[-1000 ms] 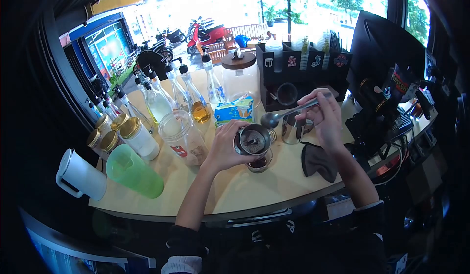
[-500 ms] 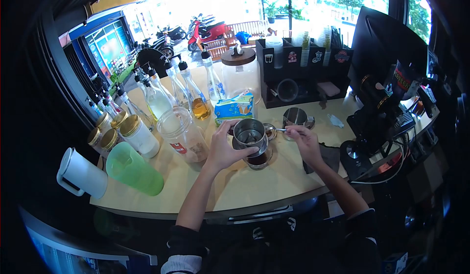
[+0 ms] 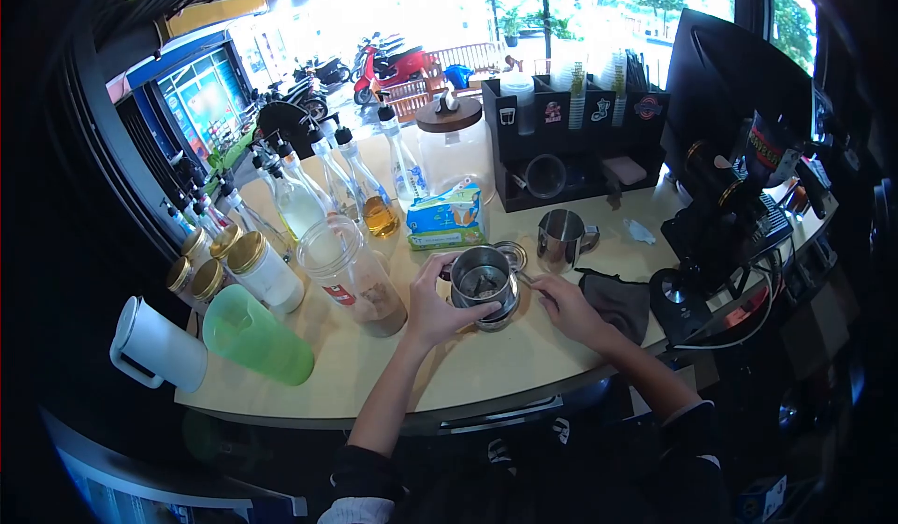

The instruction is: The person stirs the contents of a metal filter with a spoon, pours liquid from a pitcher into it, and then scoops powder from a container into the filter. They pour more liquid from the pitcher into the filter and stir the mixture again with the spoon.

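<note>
My left hand (image 3: pixel 432 307) is closed around a metal drip coffee filter (image 3: pixel 485 281), thumb across its near side. The filter's open top faces me, and some dark bits show inside. Under it, a glass (image 3: pixel 503 322) on the counter is mostly hidden. My right hand (image 3: pixel 569 309), just right of the filter, pinches the handle of a spoon; the spoon's other end is hard to make out. Behind the filter lies a small round metal lid (image 3: pixel 512 254). A steel pitcher (image 3: pixel 561 240) stands beyond my right hand.
A large plastic jar (image 3: pixel 348 285), a green jug (image 3: pixel 257 337) and a white jug (image 3: pixel 159 346) stand left. Behind are pump bottles (image 3: pixel 379 215), a tissue pack (image 3: pixel 447 220) and a black cup holder (image 3: pixel 580 140). A dark cloth (image 3: pixel 615 304) and a coffee machine (image 3: pixel 702 243) are right.
My left hand and the filter have moved slightly down, over the glass. My right hand has moved down and a little left with the spoon, away from the pitcher.
</note>
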The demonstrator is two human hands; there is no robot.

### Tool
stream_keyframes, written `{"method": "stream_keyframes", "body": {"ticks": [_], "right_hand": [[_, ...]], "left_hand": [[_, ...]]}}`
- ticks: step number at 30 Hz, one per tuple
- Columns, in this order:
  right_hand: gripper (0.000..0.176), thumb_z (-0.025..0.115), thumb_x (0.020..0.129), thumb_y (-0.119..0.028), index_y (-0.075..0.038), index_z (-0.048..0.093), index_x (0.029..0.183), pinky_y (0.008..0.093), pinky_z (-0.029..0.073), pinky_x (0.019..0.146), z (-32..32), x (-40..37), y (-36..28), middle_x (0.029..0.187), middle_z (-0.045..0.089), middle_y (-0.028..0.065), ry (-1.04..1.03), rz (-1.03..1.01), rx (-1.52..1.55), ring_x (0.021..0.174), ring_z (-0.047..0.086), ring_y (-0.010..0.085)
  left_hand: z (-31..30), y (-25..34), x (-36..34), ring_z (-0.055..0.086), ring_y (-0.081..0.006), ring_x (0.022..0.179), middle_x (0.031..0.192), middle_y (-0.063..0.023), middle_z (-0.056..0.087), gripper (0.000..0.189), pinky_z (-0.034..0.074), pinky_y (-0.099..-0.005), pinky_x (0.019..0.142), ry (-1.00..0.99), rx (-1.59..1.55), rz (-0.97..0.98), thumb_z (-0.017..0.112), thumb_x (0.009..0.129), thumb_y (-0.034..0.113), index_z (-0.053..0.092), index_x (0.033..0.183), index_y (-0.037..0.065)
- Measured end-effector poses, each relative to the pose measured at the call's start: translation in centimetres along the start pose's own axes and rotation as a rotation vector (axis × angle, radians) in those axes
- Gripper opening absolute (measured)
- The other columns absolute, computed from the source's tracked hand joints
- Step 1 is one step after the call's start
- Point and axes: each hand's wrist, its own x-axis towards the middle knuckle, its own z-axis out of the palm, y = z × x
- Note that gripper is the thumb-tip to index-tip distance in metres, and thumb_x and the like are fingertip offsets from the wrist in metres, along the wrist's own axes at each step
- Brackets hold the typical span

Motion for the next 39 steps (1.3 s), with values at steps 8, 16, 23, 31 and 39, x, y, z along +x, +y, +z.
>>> {"method": "stream_keyframes", "body": {"ticks": [8, 16, 23, 31, 39], "right_hand": [[0.023, 0.059, 0.085, 0.000, 0.000, 0.056, 0.108, 0.0398, 0.050, 0.085, -3.8, 1.6, -1.3, 0.107, 0.060, 0.0178, 0.188, -0.168, -0.168, 0.097, 0.061, 0.0364], [0.026, 0.051, 0.097, -0.017, 0.002, 0.055, 0.114, 0.0312, 0.048, 0.082, -7.5, 2.3, 4.9, 0.099, 0.063, 0.0140, 0.391, 0.295, -0.065, 0.091, 0.062, 0.0215], [0.025, 0.049, 0.101, -0.022, -0.002, 0.059, 0.090, 0.0238, 0.043, 0.076, -5.3, 1.5, 8.5, 0.081, 0.059, 0.0019, 0.168, 0.419, 0.605, 0.079, 0.055, 0.0091], [0.022, 0.051, 0.100, -0.020, -0.004, 0.056, 0.086, 0.0212, 0.040, 0.070, -7.1, 3.7, 2.1, 0.078, 0.055, -0.0028, 0.278, 0.346, 0.516, 0.076, 0.048, 0.0038], [0.014, 0.058, 0.096, -0.012, -0.003, 0.053, 0.087, 0.0167, 0.036, 0.058, -11.6, 7.3, -6.2, 0.078, 0.054, -0.0045, 0.163, 0.145, 0.436, 0.068, 0.045, -0.0012]], "left_hand": [[0.5, -1.2, -0.4, 0.063, -0.0200, 0.094, 0.105, -0.0085, 0.063, 0.074, 0.050, -0.0332, 0.085, 0.067, 0.009, 0.090, 0.092, 0.051, 0.034, 0.059, 0.110, 0.004], [0.7, -1.6, -0.9, 0.061, -0.0169, 0.099, 0.107, -0.0067, 0.064, 0.079, 0.047, -0.0316, 0.089, 0.048, -0.093, -0.003, 0.094, 0.049, 0.032, 0.059, 0.113, 0.004], [0.6, -1.6, -0.9, 0.062, -0.0197, 0.100, 0.108, -0.0094, 0.063, 0.079, 0.049, -0.0337, 0.090, 0.050, -0.086, 0.049, 0.093, 0.050, 0.035, 0.056, 0.113, 0.003], [-0.3, -0.3, 0.0, 0.063, -0.0202, 0.098, 0.107, -0.0097, 0.064, 0.078, 0.050, -0.0334, 0.090, 0.000, -0.051, 0.010, 0.092, 0.051, 0.036, 0.058, 0.112, 0.003], [-1.2, 1.0, 0.8, 0.060, -0.0162, 0.083, 0.097, -0.0061, 0.066, 0.079, 0.046, -0.0308, 0.077, -0.050, 0.004, -0.009, 0.091, 0.049, 0.041, 0.060, 0.111, 0.004]]}}
